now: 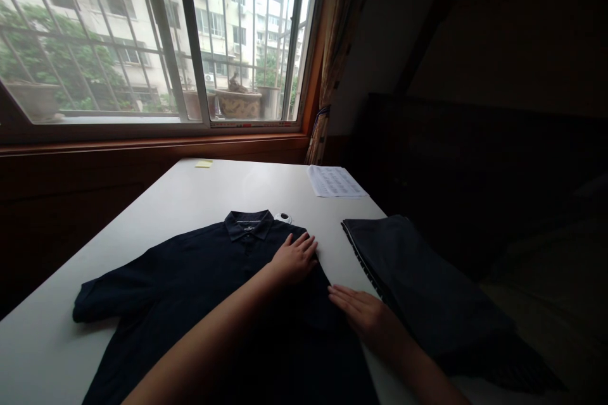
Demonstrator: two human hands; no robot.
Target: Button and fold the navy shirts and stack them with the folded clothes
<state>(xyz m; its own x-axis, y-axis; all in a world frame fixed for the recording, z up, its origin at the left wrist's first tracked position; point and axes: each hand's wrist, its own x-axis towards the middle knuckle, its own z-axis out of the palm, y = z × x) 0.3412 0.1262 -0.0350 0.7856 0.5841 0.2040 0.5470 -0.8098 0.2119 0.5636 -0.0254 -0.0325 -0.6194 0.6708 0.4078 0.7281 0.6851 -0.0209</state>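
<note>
A dark navy collared shirt lies spread on the white table, collar toward the window. Its sleeve on the left side is stretched out; on the right side the sleeve appears folded in over the body. My left hand rests flat on the shirt near the right shoulder, fingers spread. At the shirt's right edge, my right hand lies with fingers extended, the fingertips touching the cloth. Part of the shirt is hidden under my left forearm.
Right of the shirt, a dark folded garment hangs over the edge of the white table. Printed sheets and a yellow sticky note lie at the far end. A small white round object sits behind the collar. Beyond stands a window.
</note>
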